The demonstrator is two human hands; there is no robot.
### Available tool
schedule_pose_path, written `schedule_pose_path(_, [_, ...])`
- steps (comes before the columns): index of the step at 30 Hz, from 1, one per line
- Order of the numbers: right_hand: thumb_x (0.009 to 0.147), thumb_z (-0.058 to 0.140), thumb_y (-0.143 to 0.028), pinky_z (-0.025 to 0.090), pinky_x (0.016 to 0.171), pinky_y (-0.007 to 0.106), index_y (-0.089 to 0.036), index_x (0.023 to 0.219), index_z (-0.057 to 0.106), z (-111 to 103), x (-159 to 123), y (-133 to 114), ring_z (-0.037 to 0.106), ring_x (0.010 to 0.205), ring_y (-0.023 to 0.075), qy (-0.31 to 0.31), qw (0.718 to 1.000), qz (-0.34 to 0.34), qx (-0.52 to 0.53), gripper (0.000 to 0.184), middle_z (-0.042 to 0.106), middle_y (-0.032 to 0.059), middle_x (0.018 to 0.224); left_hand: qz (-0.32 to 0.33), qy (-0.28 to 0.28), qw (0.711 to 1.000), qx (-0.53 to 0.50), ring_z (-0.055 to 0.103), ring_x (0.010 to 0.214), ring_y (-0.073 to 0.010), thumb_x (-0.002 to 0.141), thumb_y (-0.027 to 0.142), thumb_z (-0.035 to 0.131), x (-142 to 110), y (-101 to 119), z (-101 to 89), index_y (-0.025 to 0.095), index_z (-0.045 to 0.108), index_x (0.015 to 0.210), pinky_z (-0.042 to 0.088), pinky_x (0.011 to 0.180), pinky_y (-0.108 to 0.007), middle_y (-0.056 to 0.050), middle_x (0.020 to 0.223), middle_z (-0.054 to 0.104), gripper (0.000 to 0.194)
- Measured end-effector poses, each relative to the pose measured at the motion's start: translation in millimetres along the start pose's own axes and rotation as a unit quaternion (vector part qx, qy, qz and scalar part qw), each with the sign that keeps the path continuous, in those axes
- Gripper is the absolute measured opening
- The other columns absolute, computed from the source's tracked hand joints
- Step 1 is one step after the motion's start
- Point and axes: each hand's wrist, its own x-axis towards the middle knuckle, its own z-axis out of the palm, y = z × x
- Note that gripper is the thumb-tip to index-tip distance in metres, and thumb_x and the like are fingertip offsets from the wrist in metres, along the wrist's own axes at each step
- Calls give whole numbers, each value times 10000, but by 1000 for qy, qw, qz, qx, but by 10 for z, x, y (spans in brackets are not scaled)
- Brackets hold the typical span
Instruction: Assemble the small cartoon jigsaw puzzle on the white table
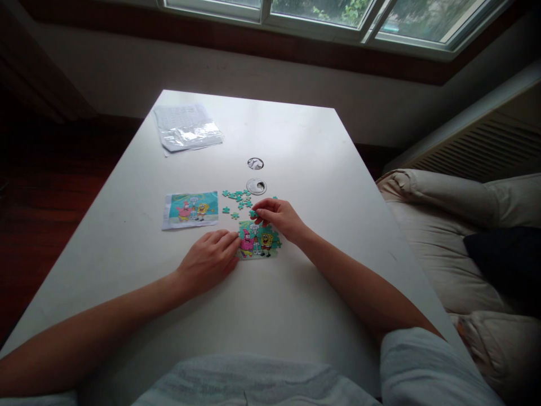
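A partly assembled jigsaw puzzle (256, 241) with cartoon figures lies on the white table in front of me. My left hand (211, 254) rests flat at its left edge, fingers stretched out and touching it. Just above the puzzle's upper edge, my right hand (276, 217) pinches a small teal puzzle piece (253, 213) between thumb and fingers. Several loose teal pieces (239, 197) are scattered beyond the puzzle. Left of them lies a printed reference picture (193, 208) showing the same figures. My right fingers hide part of the puzzle's top edge.
Papers in a clear plastic sleeve (188, 128) lie at the table's far left. Two round fittings (256, 186) sit in the tabletop (304, 152) beyond the pieces. A beige sofa (439, 242) stands to the right, and a window (316, 14) is beyond the table.
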Motion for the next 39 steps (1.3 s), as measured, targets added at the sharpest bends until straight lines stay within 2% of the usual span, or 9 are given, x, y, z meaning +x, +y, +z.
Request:
schedule_pose_path(6, [784,753,-399,478,598,250,-165,957,718,-13,1,-4,616,656,122,5,1000,-14,-10,293,724,26,781,-32,17,999,19,614,1077,-264,988,259,542,13,-33,-39,168,641,1091,501,920,-422,-102,1164,671,169])
schedule_pose_path(10, [784,751,-393,469,608,250,-164,948,714,-26,6,5,605,666,120,5,1000,-20,-16,285,714,24,778,-50,28,997,41,624,986,-248,1005,265,517,31,-62,-54,174,638,965,498,849,-399,-97,1042,674,156])
schedule_pose_path(20, [786,743,-384,462,634,260,-174,957,715,-24,1,-19,586,676,123,3,999,-22,-30,273,693,15,772,-57,33,997,43,595,951,-248,1018,299,496,44,-103,-29,166,622,942,494,801,-398,-107,1043,655,198])
schedule_pose_path(24, [786,739,-371,464,648,257,-179,983,721,-41,13,-1,578,702,123,6,999,-31,-37,276,680,12,796,-54,44,997,33,605,980,-252,1025,295,483,37,-118,-5,163,635,1044,507,826,-407,-111,1093,663,202])
schedule_pose_path(28, [803,718,-357,455,640,255,-181,1005,738,-61,20,-3,534,672,109,8,998,-35,-50,269,644,-4,769,9,57,998,-11,589,1135,-273,1001,251,502,20,-113,17,172,611,1206,512,938,-429,-116,1240,648,245])
schedule_pose_path(33, [809,707,-367,466,658,264,-178,1006,756,-99,23,-39,545,687,115,16,995,-42,-94,277,674,11,803,128,27,989,-62,487,1345,-294,992,266,522,12,-87,62,183,583,1300,423,1132,-487,-118,1445,560,324])
schedule_pose_path(39, [789,736,-386,488,646,273,-178,1026,754,-134,33,-22,570,661,118,20,997,-40,-70,316,701,24,823,139,0,988,-70,480,1374,-288,997,278,518,18,-81,107,200,569,1340,376,1180,-510,-107,1500,528,355])
